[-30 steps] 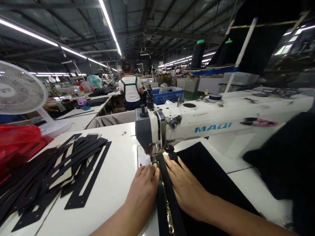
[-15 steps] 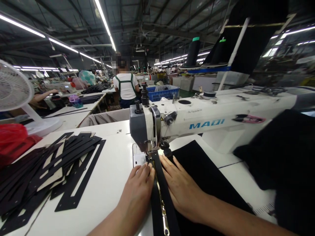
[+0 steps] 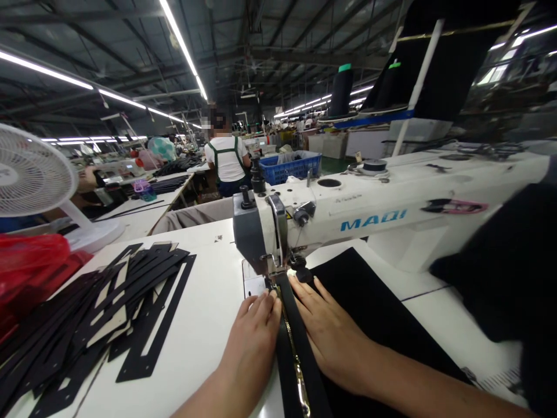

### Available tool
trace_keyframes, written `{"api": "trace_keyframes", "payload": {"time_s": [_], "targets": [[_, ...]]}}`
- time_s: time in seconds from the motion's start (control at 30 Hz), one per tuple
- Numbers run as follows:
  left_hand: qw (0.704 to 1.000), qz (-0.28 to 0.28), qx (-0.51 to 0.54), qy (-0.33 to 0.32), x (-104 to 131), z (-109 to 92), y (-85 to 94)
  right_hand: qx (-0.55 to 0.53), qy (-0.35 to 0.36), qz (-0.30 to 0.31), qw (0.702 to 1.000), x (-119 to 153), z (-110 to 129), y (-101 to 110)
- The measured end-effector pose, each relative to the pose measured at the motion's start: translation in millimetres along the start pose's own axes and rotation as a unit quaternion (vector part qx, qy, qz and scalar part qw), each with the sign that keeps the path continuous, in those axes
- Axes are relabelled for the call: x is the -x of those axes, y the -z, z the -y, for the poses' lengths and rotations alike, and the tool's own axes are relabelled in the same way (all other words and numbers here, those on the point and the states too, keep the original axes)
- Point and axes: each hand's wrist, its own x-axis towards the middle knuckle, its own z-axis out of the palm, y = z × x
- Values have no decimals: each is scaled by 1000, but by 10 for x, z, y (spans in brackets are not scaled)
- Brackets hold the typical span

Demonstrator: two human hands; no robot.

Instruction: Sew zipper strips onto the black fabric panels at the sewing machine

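Note:
A black strip with a gold zipper (image 3: 296,363) runs under the presser foot of the white sewing machine (image 3: 322,215). My left hand (image 3: 255,334) has its fingers bent and pressed together on the strip's left edge, close to the foot. On the other side, my right hand (image 3: 328,328) lies flat with fingers stretched out over the strip's right part and the black fabric panel (image 3: 374,302). The zipper's gold pull points toward me. What lies under my left fingertips is partly hidden.
Black slotted frames (image 3: 161,325) are heaped at the left beside a red plastic bag (image 3: 35,267) and a white fan (image 3: 35,174). Dark cloth (image 3: 500,267) hangs at the right. A person (image 3: 228,157) stands beyond the machine near a blue basket (image 3: 289,168).
The view has shifted, so the machine, table and both hands appear slightly farther right and lower. Both hands keep about the same places on the strip.

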Motion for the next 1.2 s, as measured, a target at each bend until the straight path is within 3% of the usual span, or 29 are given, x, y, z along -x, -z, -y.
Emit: {"api": "trace_keyframes", "payload": {"time_s": [0.5, 0.83, 1.2], "targets": [[1000, -13, 7, -20, -6, 22, 2, -6, -10, -17, 1000, 16, 9, -35], [1000, -12, 12, -14, 0, 2, -2, 0, -9, 7, 1000, 23, 22, -12], [999, -26, -2, -45, -40, 53, 17, -16, -18, -31, 999, 8, 2, -36]]}}
